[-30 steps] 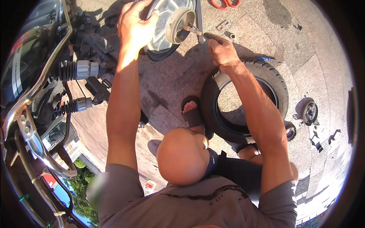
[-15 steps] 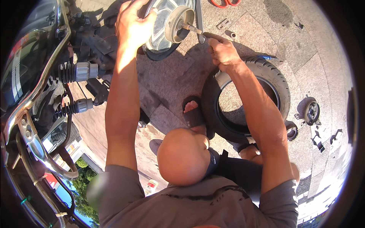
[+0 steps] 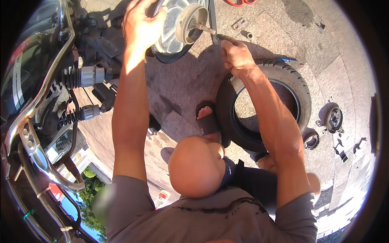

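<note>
A grey wheel hub [image 3: 169, 34] with a dark rim is propped on edge at the top of the view. My left hand [image 3: 142, 26] is closed round its left edge, thumb over the face. From the ring-shaped drum [image 3: 183, 24] at its centre, a threaded axle [image 3: 206, 28] sticks out to the right. My right hand [image 3: 236, 56] is closed round a small metal tool [image 3: 215, 39], whose tip lies close by the axle's end. Whether they touch I cannot tell; most of the tool is hidden in the fist.
A bare black tyre [image 3: 227, 109] lies by my feet, under my right forearm. Beyond it are a blue-handled tool [image 3: 286, 59], a metal sleeve [image 3: 246, 34], a small plate [image 3: 238, 24] and red handles [image 3: 239, 2]. Round parts [image 3: 333, 117] lie right. A vehicle's chrome frame [image 3: 32, 139] stands left.
The view has shifted slightly. My right hand and the tool have moved a little against the axle's end; my left hand keeps its hold on the wheel hub.
</note>
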Action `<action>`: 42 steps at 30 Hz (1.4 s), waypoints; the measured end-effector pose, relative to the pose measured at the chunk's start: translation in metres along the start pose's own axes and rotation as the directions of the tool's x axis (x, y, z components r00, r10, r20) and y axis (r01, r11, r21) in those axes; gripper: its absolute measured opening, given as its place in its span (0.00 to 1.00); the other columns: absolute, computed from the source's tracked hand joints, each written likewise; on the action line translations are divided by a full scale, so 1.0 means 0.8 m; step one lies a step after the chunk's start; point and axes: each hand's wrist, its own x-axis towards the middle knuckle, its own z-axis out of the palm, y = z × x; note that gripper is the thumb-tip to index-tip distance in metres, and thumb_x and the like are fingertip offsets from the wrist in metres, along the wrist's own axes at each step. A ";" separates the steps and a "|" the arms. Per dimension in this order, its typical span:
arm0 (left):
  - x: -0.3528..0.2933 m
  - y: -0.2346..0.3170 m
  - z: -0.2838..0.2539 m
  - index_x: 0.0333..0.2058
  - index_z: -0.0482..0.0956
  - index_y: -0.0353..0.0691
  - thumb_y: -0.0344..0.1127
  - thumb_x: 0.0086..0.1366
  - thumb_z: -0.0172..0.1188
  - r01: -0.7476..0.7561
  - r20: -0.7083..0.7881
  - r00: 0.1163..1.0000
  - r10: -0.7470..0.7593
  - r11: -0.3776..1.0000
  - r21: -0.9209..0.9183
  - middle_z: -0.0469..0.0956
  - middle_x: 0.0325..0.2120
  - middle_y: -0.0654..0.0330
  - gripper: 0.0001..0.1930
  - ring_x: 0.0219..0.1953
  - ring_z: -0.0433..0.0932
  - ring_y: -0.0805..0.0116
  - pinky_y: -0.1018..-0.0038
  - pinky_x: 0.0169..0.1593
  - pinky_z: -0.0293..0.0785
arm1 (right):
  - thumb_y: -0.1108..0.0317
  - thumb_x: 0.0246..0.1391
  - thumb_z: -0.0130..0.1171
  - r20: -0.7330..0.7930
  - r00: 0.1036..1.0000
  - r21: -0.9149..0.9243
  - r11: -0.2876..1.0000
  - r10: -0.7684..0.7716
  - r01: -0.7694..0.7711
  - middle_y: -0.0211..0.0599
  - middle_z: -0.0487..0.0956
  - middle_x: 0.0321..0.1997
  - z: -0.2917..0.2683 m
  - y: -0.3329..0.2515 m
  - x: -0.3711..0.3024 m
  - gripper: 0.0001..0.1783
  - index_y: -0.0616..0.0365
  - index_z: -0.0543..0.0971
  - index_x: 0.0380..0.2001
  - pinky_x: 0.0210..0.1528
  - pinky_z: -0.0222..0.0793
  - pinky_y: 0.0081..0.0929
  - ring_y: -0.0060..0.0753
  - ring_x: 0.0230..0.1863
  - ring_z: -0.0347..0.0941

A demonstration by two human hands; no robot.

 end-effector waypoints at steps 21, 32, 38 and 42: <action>0.010 -0.022 0.011 0.47 0.82 0.40 0.35 0.55 0.67 0.054 0.053 0.997 -0.050 0.995 -0.082 0.81 0.43 0.51 0.19 0.45 0.81 0.59 0.68 0.50 0.75 | 0.66 0.60 0.60 0.395 0.589 -0.496 0.376 -0.706 0.783 0.34 0.79 0.22 -0.033 -0.026 -0.004 0.11 0.54 0.82 0.45 0.33 0.73 0.24 0.24 0.25 0.75; 0.010 -0.045 0.019 0.46 0.84 0.47 0.38 0.56 0.68 0.058 0.040 0.998 -0.053 0.989 -0.136 0.81 0.41 0.50 0.18 0.45 0.82 0.55 0.66 0.51 0.75 | 0.67 0.63 0.54 0.458 0.875 -0.123 0.965 -0.153 0.233 0.25 0.74 0.24 -0.041 -0.047 -0.020 0.14 0.62 0.79 0.48 0.29 0.64 0.16 0.16 0.24 0.66; 0.006 -0.045 0.021 0.46 0.84 0.46 0.37 0.56 0.68 -0.008 0.014 1.000 0.010 0.986 -0.166 0.81 0.42 0.49 0.18 0.45 0.81 0.54 0.66 0.51 0.75 | 0.65 0.64 0.56 0.514 0.856 -0.362 0.891 -0.054 0.273 0.24 0.71 0.23 -0.049 -0.036 -0.022 0.15 0.61 0.80 0.49 0.21 0.55 0.14 0.12 0.21 0.60; 0.007 -0.046 0.018 0.47 0.84 0.46 0.38 0.55 0.68 -0.015 0.025 1.000 0.018 0.994 -0.106 0.81 0.42 0.48 0.18 0.46 0.81 0.52 0.65 0.52 0.75 | 0.62 0.63 0.60 0.759 0.646 -0.057 0.980 -0.080 0.189 0.26 0.77 0.30 -0.007 -0.036 -0.041 0.15 0.58 0.81 0.48 0.34 0.67 0.22 0.18 0.29 0.68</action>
